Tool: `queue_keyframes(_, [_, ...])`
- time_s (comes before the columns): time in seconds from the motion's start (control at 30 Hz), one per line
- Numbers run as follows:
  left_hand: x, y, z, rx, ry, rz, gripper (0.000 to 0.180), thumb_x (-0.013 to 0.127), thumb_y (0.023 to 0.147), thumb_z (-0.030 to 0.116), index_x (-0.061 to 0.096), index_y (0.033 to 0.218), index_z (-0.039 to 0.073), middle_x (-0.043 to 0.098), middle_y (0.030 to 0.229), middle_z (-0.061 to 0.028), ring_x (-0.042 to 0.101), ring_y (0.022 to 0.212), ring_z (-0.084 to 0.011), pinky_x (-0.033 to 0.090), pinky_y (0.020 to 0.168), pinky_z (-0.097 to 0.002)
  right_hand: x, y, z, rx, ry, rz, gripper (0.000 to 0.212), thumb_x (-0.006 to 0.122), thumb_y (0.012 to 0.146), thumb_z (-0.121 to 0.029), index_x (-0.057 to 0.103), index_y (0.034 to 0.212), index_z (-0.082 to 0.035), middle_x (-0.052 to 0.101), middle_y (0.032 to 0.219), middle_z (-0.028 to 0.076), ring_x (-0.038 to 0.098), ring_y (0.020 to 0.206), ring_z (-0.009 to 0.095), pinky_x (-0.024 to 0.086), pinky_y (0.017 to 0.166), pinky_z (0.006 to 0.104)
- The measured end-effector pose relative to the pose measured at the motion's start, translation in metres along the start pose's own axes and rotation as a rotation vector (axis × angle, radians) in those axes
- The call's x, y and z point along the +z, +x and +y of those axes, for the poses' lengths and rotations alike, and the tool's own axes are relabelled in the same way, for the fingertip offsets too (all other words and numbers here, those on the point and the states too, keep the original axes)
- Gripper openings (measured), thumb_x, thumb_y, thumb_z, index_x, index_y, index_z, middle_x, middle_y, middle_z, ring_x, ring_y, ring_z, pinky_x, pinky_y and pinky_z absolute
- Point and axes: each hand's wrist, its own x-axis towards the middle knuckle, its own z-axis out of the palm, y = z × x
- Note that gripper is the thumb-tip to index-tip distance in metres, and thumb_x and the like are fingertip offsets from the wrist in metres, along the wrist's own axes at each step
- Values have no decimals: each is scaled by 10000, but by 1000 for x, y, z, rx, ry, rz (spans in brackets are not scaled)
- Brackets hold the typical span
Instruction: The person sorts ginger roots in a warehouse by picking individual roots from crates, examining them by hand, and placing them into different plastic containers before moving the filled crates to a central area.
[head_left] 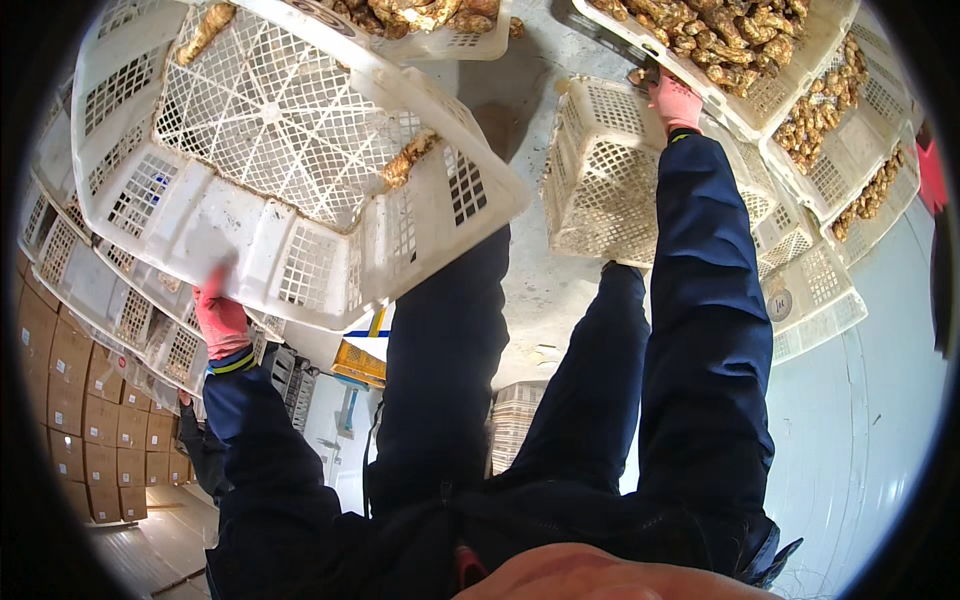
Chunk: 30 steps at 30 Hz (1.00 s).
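At the left, my left hand (220, 318), in a pink glove, is closed on the near rim of a large white plastic crate (220, 225). The crate is tilted, and its lattice bottom shows. Inside lie two brown, knobbly root-like pieces, one piece (205, 33) at the far left and another piece (410, 158) on the right. My right hand (676, 103), also pink-gloved, reaches to the upper right with its fingers around the edge of a second white crate (690, 75). That one holds a heap of similar brown pieces (725, 40). Part of its fingers is hidden by the rim.
A smaller-looking white lattice crate (605, 180) stands on the grey floor between my hands. More filled crates (825, 110) are stacked at the right. Another filled crate (465, 42) sits at the top. Stacked crates (130, 320) and cardboard boxes (75, 390) line the left.
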Motion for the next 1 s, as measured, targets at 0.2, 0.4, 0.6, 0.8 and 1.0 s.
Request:
queue_keyframes(0.2, [-8,-4,-6,-30,113,-21,327,526,828,93,507,1129,-33,520,1140,-111,508,1055,-208,379,942,-321,-21,3,-23,117,-18,80,472,605,738,-393,521,1115,-121,560,1076,125,517,1014,308,415,854,426])
queue_keyframes(0.4, [6,-9,-7,40,141,-38,378,529,826,111,465,1175,-23,518,1140,-114,510,1050,-214,387,934,-325,-42,-4,-36,208,61,-91,339,512,806,-388,574,1054,-166,619,977,87,577,922,281,456,760,390])
queue_keyframes(0.6, [-5,-12,-12,-19,184,-32,359,507,853,112,435,1184,-4,523,1125,-117,543,1002,-219,460,855,-360,-55,-10,-41,76,-43,6,475,600,764,-284,460,1206,-180,546,1139,71,532,1030,258,450,810,376])
queue_keyframes(0.8, [-17,-5,-14,25,23,-83,370,517,831,53,432,1186,-12,521,1131,-120,514,1049,-242,405,932,-365,-9,11,-28,-218,-186,161,606,605,742,-192,356,1295,-181,473,1237,63,460,1126,243,403,904,358])
queue_keyframes(1.0, [13,-24,-2,13,-32,-15,390,549,805,35,450,1179,-12,524,1132,-115,506,1064,-224,375,957,-346,-14,4,-26,-259,-99,161,347,503,790,-168,488,1136,-144,568,1066,84,541,978,275,435,808,395])
